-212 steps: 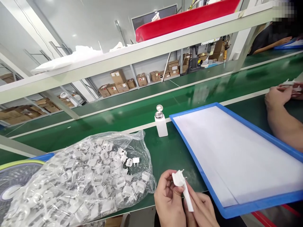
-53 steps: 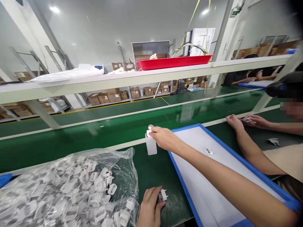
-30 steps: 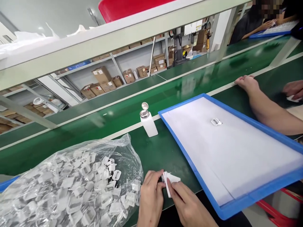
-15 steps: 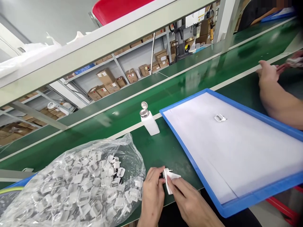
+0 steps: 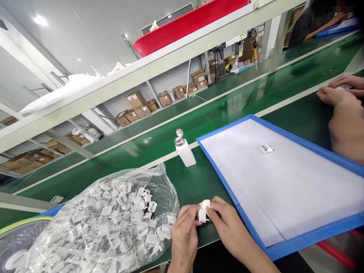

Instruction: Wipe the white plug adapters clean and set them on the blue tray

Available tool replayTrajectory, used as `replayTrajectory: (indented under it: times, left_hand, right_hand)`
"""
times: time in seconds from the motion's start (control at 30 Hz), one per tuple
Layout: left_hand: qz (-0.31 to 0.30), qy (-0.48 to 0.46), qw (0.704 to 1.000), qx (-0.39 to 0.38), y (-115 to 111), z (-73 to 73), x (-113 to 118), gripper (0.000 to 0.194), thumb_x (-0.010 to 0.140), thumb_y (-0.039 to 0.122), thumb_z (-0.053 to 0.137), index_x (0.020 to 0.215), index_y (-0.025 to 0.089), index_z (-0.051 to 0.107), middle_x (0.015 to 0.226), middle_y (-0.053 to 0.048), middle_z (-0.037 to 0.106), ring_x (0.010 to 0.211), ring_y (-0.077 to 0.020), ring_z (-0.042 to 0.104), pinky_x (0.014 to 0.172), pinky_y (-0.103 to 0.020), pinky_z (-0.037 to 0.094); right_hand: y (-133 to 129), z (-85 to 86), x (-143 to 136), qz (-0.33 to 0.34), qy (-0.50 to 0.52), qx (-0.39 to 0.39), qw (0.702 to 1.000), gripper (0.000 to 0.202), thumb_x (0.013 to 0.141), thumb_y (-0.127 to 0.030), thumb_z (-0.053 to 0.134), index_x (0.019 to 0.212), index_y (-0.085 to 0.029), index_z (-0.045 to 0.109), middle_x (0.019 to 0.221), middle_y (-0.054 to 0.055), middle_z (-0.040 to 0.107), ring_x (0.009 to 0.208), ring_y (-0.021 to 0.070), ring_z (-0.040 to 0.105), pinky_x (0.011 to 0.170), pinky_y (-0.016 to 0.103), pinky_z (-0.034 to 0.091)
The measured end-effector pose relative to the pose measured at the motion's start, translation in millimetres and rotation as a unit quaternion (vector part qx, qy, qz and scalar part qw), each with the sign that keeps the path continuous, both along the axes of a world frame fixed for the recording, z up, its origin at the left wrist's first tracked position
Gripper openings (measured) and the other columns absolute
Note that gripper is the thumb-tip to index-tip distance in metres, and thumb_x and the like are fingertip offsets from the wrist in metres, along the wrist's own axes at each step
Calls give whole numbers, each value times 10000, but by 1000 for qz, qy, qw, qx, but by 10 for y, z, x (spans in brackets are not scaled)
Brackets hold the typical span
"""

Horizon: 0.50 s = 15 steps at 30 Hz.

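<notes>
At lower left, your bag (image 5: 166, 182) is clear, glossy, crinkled plastic; at centre, the bottle (image 5: 186, 154) looks smooth white plastic, its cap (image 5: 179, 140) shiny metal.

Looks bright, lit from overhead, with a ceiling lamp (image 5: 40, 20) glaring at upper left. Glints off the clear bag (image 5: 113, 216) and shiny green belt (image 5: 132, 146). Shades faintly across the tray (image 5: 315, 237). Darkens, pixelated, at upper right. Stretches toward the edges.
</notes>
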<state>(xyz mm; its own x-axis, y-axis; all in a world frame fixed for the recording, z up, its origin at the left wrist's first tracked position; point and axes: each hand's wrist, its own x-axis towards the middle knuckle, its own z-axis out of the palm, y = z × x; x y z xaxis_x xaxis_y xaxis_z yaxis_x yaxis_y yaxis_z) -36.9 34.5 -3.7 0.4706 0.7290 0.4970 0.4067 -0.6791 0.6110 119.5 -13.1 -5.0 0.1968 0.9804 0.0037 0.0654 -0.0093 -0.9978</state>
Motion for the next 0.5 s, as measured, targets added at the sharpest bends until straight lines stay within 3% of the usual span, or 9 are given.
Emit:
replayTrajectory:
  times: [0.13,0.2,0.3,0.4,0.5]
  left_hand:
    - [40,-75,993,-85,-97,139,86,332,870,38,462,950,191,745,961,-56,793,920,-197,752,760,-228,601]
    - [73,-101,983,-132,-146,177,139,267,881,95,512,970,193,744,939,-35,786,845,-188,748,744,-222,586]
    - [154,-128,968,-148,-199,199,236,264,886,169,564,1071,203,748,927,-20,793,791,-186,747,720,-219,573]
    - [241,-100,958,-116,-218,215,346,285,874,160,545,1057,220,755,811,-3,779,695,-174,726,675,-216,547]
    - [276,-64,956,-77,-207,214,411,292,889,173,514,1039,239,756,763,-3,755,647,-169,690,682,-229,525]
  right_hand:
    - [-68,139,110,-13,176,-83,981,368,941,-505,595,818,-182,721,850,59,620,782,190,581,694,312,476]
    - [-110,193,86,-8,250,-99,963,399,925,-548,625,951,-176,765,926,93,670,828,203,604,697,310,501]
    - [-170,212,-73,4,315,-87,945,476,873,-621,675,987,-172,787,910,95,670,758,182,577,653,291,498]
    - [-237,150,-269,-42,276,-27,960,456,917,-602,644,986,-177,792,855,65,634,684,152,544,642,269,501]
    - [-280,50,-335,-98,84,103,986,288,1033,-369,545,1059,-195,774,924,63,632,724,137,595,645,220,506]
